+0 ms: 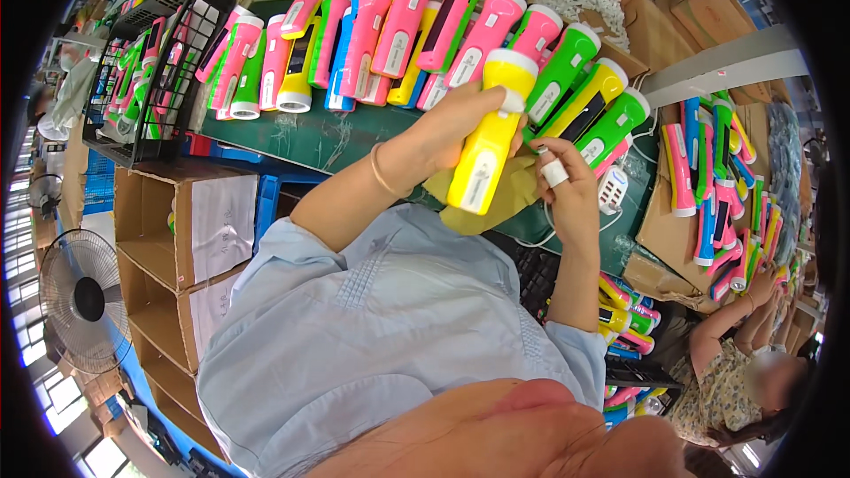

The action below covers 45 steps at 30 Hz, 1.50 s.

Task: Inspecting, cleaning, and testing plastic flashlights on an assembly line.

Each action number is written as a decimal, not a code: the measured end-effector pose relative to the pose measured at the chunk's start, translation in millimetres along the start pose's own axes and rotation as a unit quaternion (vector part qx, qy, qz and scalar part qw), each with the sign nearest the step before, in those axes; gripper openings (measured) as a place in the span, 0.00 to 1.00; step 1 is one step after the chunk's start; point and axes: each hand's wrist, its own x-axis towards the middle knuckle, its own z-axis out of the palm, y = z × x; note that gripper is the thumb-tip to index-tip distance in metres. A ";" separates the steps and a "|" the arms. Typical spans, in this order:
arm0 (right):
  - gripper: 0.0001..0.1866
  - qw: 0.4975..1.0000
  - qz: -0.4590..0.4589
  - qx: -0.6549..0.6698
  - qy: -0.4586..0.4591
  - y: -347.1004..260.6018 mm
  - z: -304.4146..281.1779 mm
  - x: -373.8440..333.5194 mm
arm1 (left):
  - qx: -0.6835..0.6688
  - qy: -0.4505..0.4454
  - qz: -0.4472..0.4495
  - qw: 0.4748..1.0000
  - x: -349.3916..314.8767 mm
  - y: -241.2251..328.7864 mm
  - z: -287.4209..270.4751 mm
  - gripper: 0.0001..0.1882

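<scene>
A yellow flashlight (485, 155) with a white rim is gripped in my left hand (460, 119), its head pointing away and its tail toward me. My left thumb lies over its neck, by a small white patch. To the right of the flashlight, my right hand (574, 186) pinches a white cable plug (553, 170) with a small metal tip. The plug and flashlight are apart. A thin white cable (551, 223) hangs below my right hand. Behind both hands, several pink, green, yellow and blue flashlights (403, 26) lie in a row on the green table (305, 137).
A white multi-port charger (611, 190) sits right of my right hand. A black basket (164, 62) of flashlights stands at the left, above cardboard compartments (155, 212). Boxes (664, 31) are at the back right. A fan (87, 299) stands far left; a co-worker (735, 363) handles flashlights at right.
</scene>
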 end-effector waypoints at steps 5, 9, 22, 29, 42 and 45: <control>0.11 0.996 -0.055 -0.035 0.055 -15.8 -6.1 3.8 | 0.292 -0.002 0.159 0.943 12.2 42.7 -2.0 0.16; 0.11 0.993 -0.089 0.077 0.026 -18.5 -9.4 17.6 | 0.676 0.365 0.340 0.542 17.9 53.4 32.6 0.35; 0.08 0.775 -0.396 -0.484 0.093 -30.8 43.3 32.6 | 0.118 0.052 0.125 0.984 16.6 22.8 2.0 0.19; 0.13 0.930 -0.117 -0.300 -0.179 -55.1 39.3 -9.3 | -0.007 -0.134 0.215 0.967 8.8 30.6 -7.1 0.28; 0.21 0.784 -0.458 -0.410 0.093 -26.3 71.7 1.4 | -0.232 -0.313 0.220 0.894 22.1 11.7 -4.3 0.38; 0.24 0.836 -0.335 -0.406 0.157 -5.2 60.1 19.8 | 0.115 -0.147 0.369 0.911 16.2 8.8 -1.5 0.38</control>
